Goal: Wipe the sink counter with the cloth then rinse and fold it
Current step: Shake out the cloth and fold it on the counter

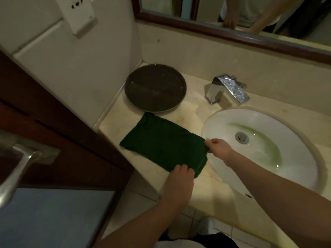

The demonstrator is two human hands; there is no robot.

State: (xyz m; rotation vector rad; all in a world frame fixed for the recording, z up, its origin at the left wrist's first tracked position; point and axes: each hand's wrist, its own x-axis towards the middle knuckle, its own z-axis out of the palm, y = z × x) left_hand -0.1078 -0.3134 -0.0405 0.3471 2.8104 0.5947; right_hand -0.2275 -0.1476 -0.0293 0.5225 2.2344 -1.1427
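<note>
Left hand [180,178] pinches the near corner of the green cloth [164,143]; right hand [217,148] grips its sink-side corner. Cloth lies folded on the counter [193,108].

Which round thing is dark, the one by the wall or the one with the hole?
The round tray in the corner by the wall is the dark one. The sink with the drain hole is white, with greenish stains inside.

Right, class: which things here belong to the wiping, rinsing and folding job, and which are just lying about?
Job: green cloth, left hand, right hand, counter, sink basin, faucet.
Lying about: round dark tray, mirror, door handle.
</note>
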